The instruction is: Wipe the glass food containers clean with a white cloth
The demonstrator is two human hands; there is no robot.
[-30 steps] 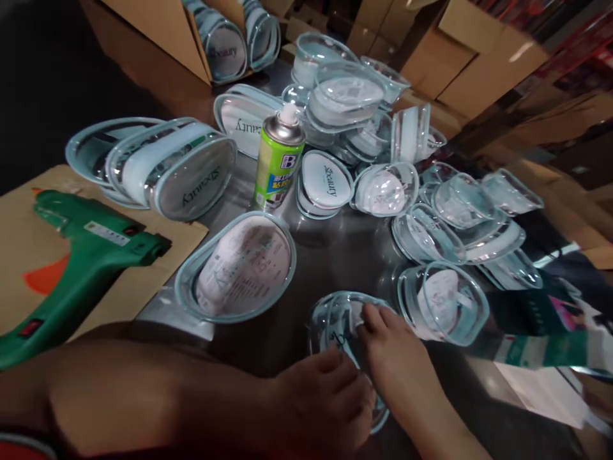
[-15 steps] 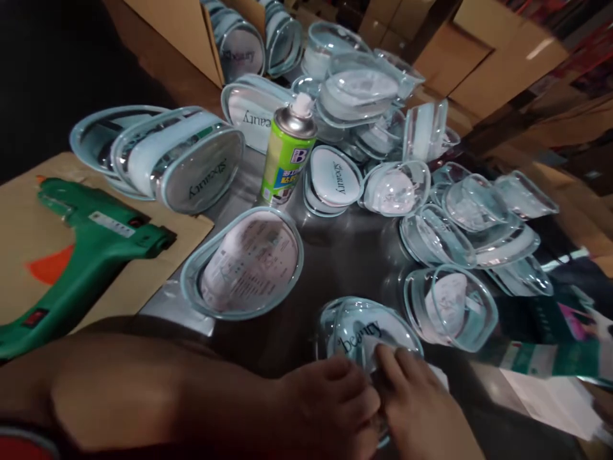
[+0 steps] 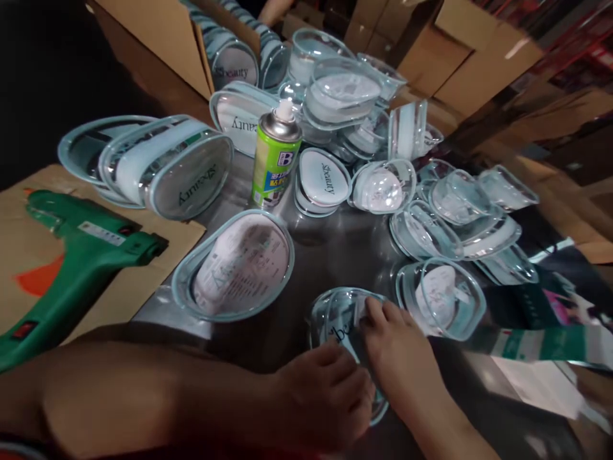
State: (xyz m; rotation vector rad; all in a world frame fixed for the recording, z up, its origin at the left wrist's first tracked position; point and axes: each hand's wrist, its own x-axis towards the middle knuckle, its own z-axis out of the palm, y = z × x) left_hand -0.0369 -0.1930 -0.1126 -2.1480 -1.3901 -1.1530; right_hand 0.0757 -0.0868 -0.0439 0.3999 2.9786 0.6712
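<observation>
A clear oval plastic pouch with light-blue edging and black "beauty" lettering lies on the dark metal table, close in front of me. My left hand is closed at its near left part, with curled fingers gripping there. My right hand bends its fingers over the far right edge and hides much of the lettering. What exactly the fingertips pinch cannot be made out. Beyond my left forearm sits another clear pouch, holding a printed white insert.
A green glue gun rests on cardboard at left. A green spray can stands mid-table. Several similar pouches are piled behind and to the right. An open carton holds more; part of another person's arm shows behind it.
My right hand has slid away from me along the pouch's edge and now covers more of its lettering. My left hand stays on the near part. The view has shifted slightly.
</observation>
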